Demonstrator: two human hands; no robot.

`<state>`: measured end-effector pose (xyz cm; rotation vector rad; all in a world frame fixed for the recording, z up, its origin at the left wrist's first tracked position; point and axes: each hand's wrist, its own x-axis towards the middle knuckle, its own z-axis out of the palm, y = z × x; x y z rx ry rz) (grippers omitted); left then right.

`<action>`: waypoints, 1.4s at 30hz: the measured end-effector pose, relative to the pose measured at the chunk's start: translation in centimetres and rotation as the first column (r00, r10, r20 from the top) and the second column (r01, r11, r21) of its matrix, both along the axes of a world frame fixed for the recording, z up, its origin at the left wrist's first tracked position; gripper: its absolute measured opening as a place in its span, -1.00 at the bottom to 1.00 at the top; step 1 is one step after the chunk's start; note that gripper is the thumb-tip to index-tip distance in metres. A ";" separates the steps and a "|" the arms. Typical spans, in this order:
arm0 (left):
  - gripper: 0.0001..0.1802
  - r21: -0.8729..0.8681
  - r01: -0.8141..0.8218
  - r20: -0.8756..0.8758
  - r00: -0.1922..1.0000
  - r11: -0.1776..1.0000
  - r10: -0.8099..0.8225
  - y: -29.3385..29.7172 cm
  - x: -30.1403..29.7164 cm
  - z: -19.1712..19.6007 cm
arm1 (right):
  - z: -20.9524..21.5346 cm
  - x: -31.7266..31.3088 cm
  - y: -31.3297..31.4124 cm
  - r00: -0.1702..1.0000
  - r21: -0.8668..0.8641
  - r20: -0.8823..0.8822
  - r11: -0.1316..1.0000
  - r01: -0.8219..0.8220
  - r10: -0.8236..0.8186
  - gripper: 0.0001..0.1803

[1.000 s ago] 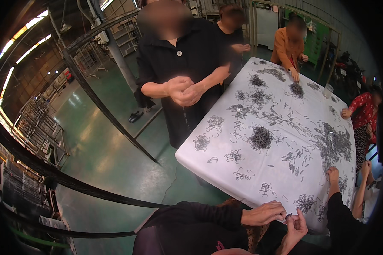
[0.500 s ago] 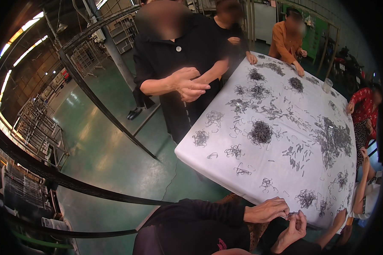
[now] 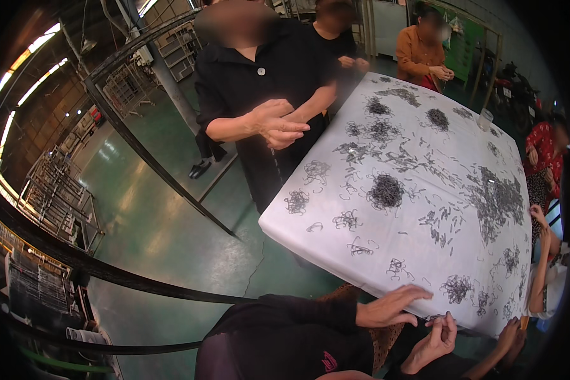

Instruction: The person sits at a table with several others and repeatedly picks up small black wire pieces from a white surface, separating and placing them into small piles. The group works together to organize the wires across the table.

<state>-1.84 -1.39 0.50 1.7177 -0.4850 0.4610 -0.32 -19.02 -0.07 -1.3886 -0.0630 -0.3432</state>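
Observation:
At the table's near edge my left hand [image 3: 392,306] is open, its fingers stretched out over the white tabletop [image 3: 335,253]. Just right of it and lower, my right hand [image 3: 434,342] is closed, thumb and fingertips pinching a small dark piece [image 3: 434,318] whose full shape is too small to make out. A tangled pile of thin black curved strips [image 3: 456,289] lies closest to both hands. Left of that pile sits a looser clump of the same strips [image 3: 396,267].
Small dark elongated pieces [image 3: 495,206] spread over the table's right side. A dense dark heap [image 3: 386,191] lies mid-table. A clear cup [image 3: 485,120] stands at the far edge. Co-workers surround the table, one in black [image 3: 266,95] close on the left. A dark metal frame [image 3: 139,278] crosses the left.
My left hand has come off the small piece and its fingers have straightened; my right hand still pinches. The far co-worker in orange has lifted a hand off the table.

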 end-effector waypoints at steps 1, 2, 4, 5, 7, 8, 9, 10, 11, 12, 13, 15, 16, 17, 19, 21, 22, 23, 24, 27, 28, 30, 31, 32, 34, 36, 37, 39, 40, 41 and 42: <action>-0.48 0.027 -0.055 0.110 0.993 0.998 0.052 1.1 0.4 0.8 | 0.1 0.1 -0.2 1.000 -0.004 0.025 1.000 -0.012 0.012 -0.73; -0.40 0.032 -0.109 0.237 0.966 0.994 0.098 2.5 1.0 1.8 | 0.1 0.2 -0.3 0.999 -0.008 0.049 1.000 -0.023 0.023 -0.73; -0.39 0.154 -0.263 0.363 0.912 0.952 0.193 6.8 3.2 4.4 | 0.3 0.2 -0.6 0.999 -0.032 0.040 0.999 -0.012 0.014 -0.73; -0.38 0.217 -0.405 0.497 0.829 0.888 0.257 9.3 4.6 6.0 | 0.3 0.2 -0.8 0.999 -0.045 0.036 0.999 -0.011 0.012 -0.74; -0.52 0.199 -0.631 0.556 0.703 0.750 0.444 13.8 6.6 9.1 | 0.5 0.2 -0.9 0.998 -0.050 0.049 0.998 -0.024 0.027 -0.74; -0.58 0.176 -0.714 0.547 0.643 0.677 0.536 15.8 7.3 10.5 | 0.6 0.2 -0.9 0.998 -0.051 0.057 0.998 -0.028 0.031 -0.75; -0.62 0.101 -0.736 0.535 0.607 0.669 0.588 17.3 8.0 11.7 | 0.6 0.2 -0.9 0.997 -0.049 0.061 0.998 -0.035 0.038 -0.75; -0.66 0.024 -0.762 0.502 0.569 0.647 0.651 18.4 8.6 12.7 | 0.7 0.1 -0.8 0.997 -0.047 0.066 0.998 -0.042 0.045 -0.75; -0.67 0.016 -0.763 0.522 0.557 0.646 0.646 19.1 8.9 13.4 | 0.7 0.1 -0.7 0.996 -0.045 0.069 0.998 -0.051 0.054 -0.75; -0.68 0.006 -0.770 0.538 0.540 0.638 0.647 19.7 9.1 13.9 | 0.7 0.1 -0.7 0.995 -0.036 0.078 0.997 -0.065 0.068 -0.74; -0.69 -0.004 -0.777 0.555 0.522 0.629 0.648 19.8 9.1 14.2 | 0.7 0.1 -0.6 0.993 -0.027 0.088 0.996 -0.080 0.082 -0.73; -0.72 -0.005 -0.774 0.569 0.519 0.634 0.638 19.8 9.2 14.2 | 0.7 0.0 -0.5 0.989 -0.020 0.106 0.995 -0.100 0.102 -0.71; -0.74 -0.005 -0.771 0.576 0.518 0.637 0.633 19.6 9.2 14.0 | 0.6 0.0 -0.6 0.987 -0.023 0.114 0.994 -0.108 0.110 -0.72; -0.75 -0.011 -0.775 0.580 0.510 0.632 0.635 19.5 9.2 13.8 | 0.6 0.0 -0.6 0.983 -0.027 0.134 0.992 -0.120 0.122 -0.72; -0.77 -0.024 -0.779 0.595 0.492 0.626 0.635 19.2 9.4 13.6 | 0.6 0.0 -0.8 0.981 -0.032 0.139 0.991 -0.131 0.134 -0.72; -0.78 -0.027 -0.779 0.606 0.485 0.626 0.630 18.9 9.6 13.5 | 0.7 0.0 -0.9 0.979 -0.032 0.148 0.990 -0.136 0.139 -0.72; -0.78 -0.028 -0.779 0.612 0.482 0.627 0.627 18.8 9.6 13.6 | 0.8 -0.1 -1.0 0.980 -0.029 0.146 0.990 -0.135 0.138 -0.72; -0.78 -0.029 -0.779 0.613 0.482 0.627 0.627 18.7 9.6 13.6 | 0.9 -0.1 -0.9 0.979 -0.022 0.155 0.991 -0.132 0.134 -0.72; -0.79 -0.029 -0.779 0.614 0.481 0.626 0.626 18.5 9.6 13.7 | 1.0 -0.2 -0.9 0.982 -0.021 0.140 0.992 -0.126 0.128 -0.74; -0.79 -0.030 -0.777 0.624 0.477 0.629 0.619 18.4 9.8 14.0 | 1.1 -0.4 -0.8 0.986 -0.017 0.127 0.994 -0.104 0.106 -0.77; -0.78 -0.030 -0.776 0.627 0.476 0.630 0.616 18.4 9.8 14.0 | 1.1 -0.5 -0.9 0.987 -0.022 0.123 0.995 -0.098 0.100 -0.77; -0.78 -0.024 -0.779 0.641 0.469 0.626 0.608 18.3 9.8 13.9 | 1.0 -0.6 -1.1 0.988 -0.025 0.121 0.995 -0.097 0.099 -0.77; -0.78 -0.021 -0.781 0.648 0.465 0.624 0.603 18.3 9.8 13.9 | 0.9 -0.7 -1.2 0.987 -0.022 0.125 0.995 -0.102 0.104 -0.77; -0.78 -0.023 -0.778 0.645 0.468 0.627 0.604 18.2 9.8 13.8 | 0.9 -0.7 -1.3 0.986 -0.020 0.127 0.994 -0.107 0.109 -0.77; -0.78 -0.006 -0.782 0.605 0.493 0.623 0.625 18.0 9.6 13.8 | 0.8 -0.8 -1.5 0.990 -0.032 0.108 0.996 -0.085 0.088 -0.77; -0.78 -0.017 -0.780 0.655 0.464 0.625 0.596 17.9 9.6 14.1 | 0.9 -0.8 -1.4 0.990 -0.041 0.115 0.996 -0.078 0.082 -0.75; -0.79 -0.010 -0.778 0.676 0.458 0.629 0.578 17.9 9.7 14.3 | 1.1 -0.7 -1.2 0.987 -0.043 0.133 0.996 -0.081 0.087 -0.74; -0.78 -0.015 -0.785 0.654 0.461 0.620 0.600 18.1 9.7 14.6 | 1.5 -0.7 -0.9 0.984 -0.052 0.156 0.996 -0.078 0.085 -0.73; -0.78 0.014 -0.778 0.665 0.476 0.628 0.575 17.9 9.5 14.3 | 1.7 -0.7 -0.7 0.985 -0.059 0.157 0.996 -0.069 0.077 -0.74; -0.78 0.022 -0.821 0.704 0.418 0.571 0.574 18.1 9.4 14.3 | 2.0 -0.8 -0.7 0.977 -0.056 0.197 0.995 -0.077 0.087 -0.74; -0.77 0.094 -0.847 0.686 0.436 0.524 0.582 18.4 9.4 14.0 | 2.1 -0.8 -0.4 0.988 -0.045 0.137 0.997 -0.060 0.065 -0.76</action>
